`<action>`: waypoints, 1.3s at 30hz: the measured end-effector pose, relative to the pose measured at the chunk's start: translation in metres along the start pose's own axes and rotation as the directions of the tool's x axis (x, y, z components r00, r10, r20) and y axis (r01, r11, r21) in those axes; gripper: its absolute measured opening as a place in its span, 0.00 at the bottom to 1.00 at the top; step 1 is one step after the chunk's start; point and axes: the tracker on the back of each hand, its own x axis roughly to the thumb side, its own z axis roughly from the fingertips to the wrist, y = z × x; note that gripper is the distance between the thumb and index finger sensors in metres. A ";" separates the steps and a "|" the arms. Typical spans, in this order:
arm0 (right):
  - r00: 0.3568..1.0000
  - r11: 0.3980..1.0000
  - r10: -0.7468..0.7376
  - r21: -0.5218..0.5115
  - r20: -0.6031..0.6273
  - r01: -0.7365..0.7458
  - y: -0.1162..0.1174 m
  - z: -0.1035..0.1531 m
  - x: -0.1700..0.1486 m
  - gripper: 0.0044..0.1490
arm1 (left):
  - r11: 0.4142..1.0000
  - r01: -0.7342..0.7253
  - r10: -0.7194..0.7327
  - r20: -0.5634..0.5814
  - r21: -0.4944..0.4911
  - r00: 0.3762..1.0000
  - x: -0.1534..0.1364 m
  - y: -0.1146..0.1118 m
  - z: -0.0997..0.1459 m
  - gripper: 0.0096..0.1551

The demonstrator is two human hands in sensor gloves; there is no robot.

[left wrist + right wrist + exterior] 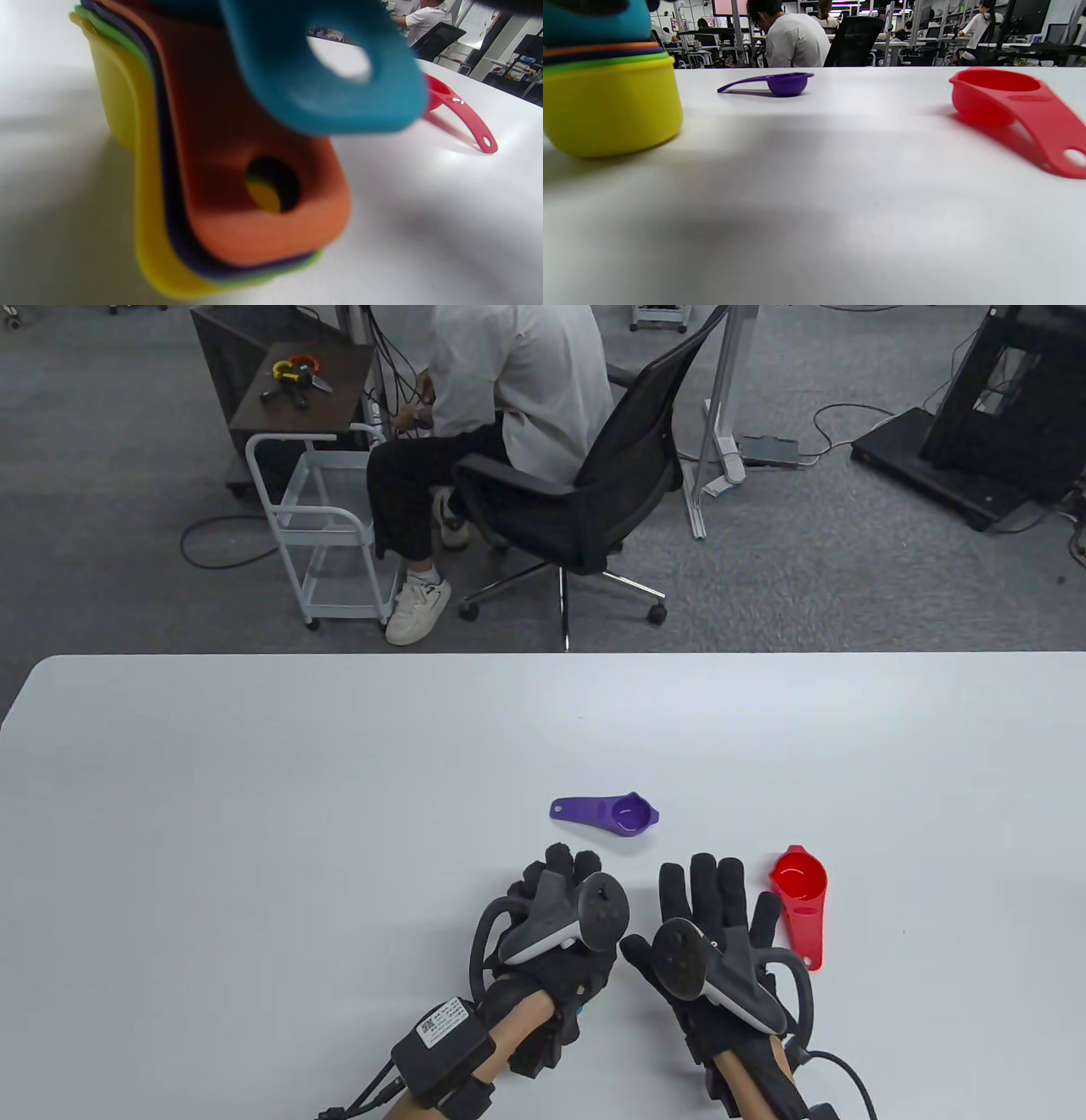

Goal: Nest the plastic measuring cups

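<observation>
On smooth white table (254, 814), L hand (556, 929) grip unclear over nested stack (220, 178); R hand (708, 937) flat, fingers apart.

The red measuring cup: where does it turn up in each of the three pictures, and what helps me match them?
Table view: the red measuring cup lies just right of the right hand, handle toward the table's near edge.
Left wrist view: upper right, behind the blurred teal handle.
Right wrist view: right edge, large and close.
Shared landmark: the person in the white shirt beyond the table.
</observation>
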 end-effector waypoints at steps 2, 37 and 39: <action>1.000 1.000 0.000 0.004 -0.002 0.000 0.000 0.000 0.000 0.57 | 1.000 -0.015 0.015 -0.006 -0.017 1.000 -0.001 -0.003 -0.002 0.50; 0.916 0.988 0.151 0.093 -0.371 -0.125 0.008 -0.071 -0.111 0.50 | 0.939 0.165 -0.127 -0.143 0.301 0.982 -0.138 0.003 0.109 0.54; 0.898 0.973 0.208 0.179 -0.389 -0.148 0.016 -0.079 -0.113 0.49 | 0.951 0.143 -0.111 -0.129 0.274 0.985 -0.138 0.000 0.107 0.53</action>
